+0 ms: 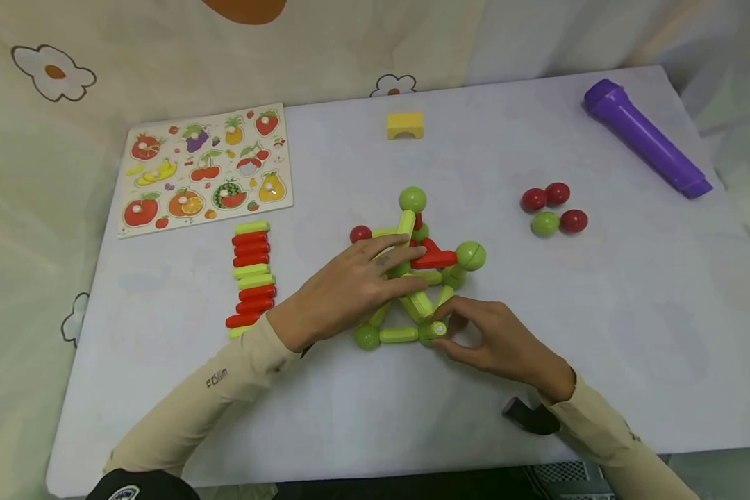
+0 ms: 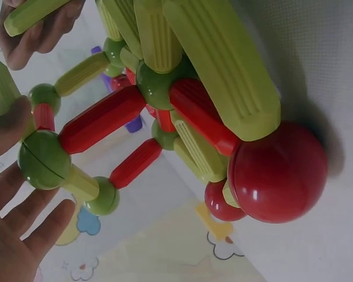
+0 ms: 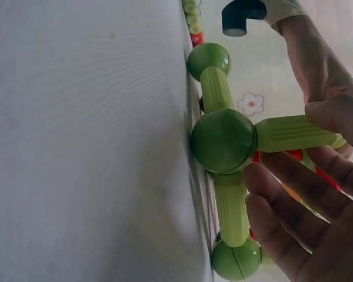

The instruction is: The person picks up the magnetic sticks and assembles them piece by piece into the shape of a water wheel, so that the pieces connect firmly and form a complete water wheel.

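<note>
A magnetic stick-and-ball structure (image 1: 398, 335) of green and red rods and balls stands mid-table. My left hand (image 1: 365, 281) holds its upper part, thumb and fingers either side of a green ball (image 2: 44, 160) in the left wrist view. At the front right corner my right hand (image 1: 503, 340) pinches a yellow-green rod (image 3: 294, 134) between thumb and fingers. In the right wrist view this rod meets a green ball (image 3: 222, 141), which other rods also join. From above, the rod shows end-on over that ball. The left hand hides part of the structure's middle.
Loose red and green rods (image 1: 254, 278) lie in a column at left, beside a fruit puzzle board (image 1: 206, 167). Several loose balls (image 1: 545, 223) sit at right. A yellow arch block (image 1: 405, 126) and a purple tube (image 1: 646, 139) lie toward the back.
</note>
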Demonstrator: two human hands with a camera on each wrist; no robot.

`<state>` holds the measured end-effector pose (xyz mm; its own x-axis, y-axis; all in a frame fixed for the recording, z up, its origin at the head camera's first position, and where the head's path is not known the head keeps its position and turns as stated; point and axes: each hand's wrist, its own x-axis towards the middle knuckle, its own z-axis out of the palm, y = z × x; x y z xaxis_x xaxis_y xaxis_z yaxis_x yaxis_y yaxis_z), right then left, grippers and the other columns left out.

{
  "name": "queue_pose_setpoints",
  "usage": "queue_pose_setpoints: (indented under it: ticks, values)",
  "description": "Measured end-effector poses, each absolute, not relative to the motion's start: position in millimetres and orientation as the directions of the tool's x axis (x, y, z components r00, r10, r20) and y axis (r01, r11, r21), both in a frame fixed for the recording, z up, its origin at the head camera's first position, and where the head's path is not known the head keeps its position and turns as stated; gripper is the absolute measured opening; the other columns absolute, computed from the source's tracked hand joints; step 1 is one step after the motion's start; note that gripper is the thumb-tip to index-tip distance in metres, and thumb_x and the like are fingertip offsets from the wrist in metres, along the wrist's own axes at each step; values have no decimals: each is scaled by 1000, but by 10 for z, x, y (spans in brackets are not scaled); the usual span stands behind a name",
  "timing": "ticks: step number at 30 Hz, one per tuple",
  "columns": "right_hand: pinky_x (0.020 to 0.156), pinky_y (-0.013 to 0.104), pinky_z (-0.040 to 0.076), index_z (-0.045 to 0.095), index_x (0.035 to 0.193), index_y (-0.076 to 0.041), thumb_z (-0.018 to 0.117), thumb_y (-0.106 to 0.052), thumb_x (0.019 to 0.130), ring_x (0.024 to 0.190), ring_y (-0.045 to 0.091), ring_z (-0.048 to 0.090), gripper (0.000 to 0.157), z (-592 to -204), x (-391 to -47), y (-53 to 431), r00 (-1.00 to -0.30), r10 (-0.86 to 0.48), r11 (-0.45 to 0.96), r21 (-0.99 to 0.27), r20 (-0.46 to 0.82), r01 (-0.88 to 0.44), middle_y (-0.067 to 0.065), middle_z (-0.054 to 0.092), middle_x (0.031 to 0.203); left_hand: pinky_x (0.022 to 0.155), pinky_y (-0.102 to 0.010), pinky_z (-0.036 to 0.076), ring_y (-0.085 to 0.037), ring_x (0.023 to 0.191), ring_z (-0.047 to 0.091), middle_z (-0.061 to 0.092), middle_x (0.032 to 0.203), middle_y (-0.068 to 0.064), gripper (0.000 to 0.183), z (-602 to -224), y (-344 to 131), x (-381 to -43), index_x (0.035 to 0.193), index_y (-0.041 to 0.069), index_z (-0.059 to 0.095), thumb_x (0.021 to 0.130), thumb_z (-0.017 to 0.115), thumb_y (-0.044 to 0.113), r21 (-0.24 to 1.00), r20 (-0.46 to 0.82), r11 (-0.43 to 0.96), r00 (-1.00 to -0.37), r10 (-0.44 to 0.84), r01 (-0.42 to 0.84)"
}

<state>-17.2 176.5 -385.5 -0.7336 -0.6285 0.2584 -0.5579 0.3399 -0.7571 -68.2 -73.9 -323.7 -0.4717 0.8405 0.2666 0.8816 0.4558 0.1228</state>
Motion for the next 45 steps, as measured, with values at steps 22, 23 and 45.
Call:
queue_pose_setpoints:
  ticks: [22, 23, 45]
  values:
    - [44, 43, 46, 55, 120, 3, 71, -18, 84, 63, 33, 57, 44, -3612, -618, 2440, -944, -204, 914, -296, 259, -279, 27, 54, 109, 100, -39, 44, -28, 130, 42, 54, 136, -9, 41, -3272, -733, -649, 123, 24, 66, 85, 73, 11, 164, 281, 453, -482, 830, 876]
    - [42, 49, 45, 52, 124, 3, 71, -18, 84, 63, 37, 58, 49, -3609, -641, 2483, -962, -207, 939, -238, 179, -247, 30, 51, 114, 100, -39, 44, -29, 130, 42, 54, 136, -9, 41, -3277, -731, -645, 123, 23, 65, 85, 73, 11, 169, 283, 450, -480, 830, 877]
    - [73, 33, 52, 59, 120, -2, 81, -5, 74, 83, 20, 59, 51, -3508, -620, 2265, -918, -313, 785, -478, 243, -394, 10, 65, 104, 103, -40, 41, -29, 130, 43, 53, 135, -11, 40, -3290, -741, -661, 126, 23, 63, 87, 71, 15, 180, 324, 440, -476, 818, 880]
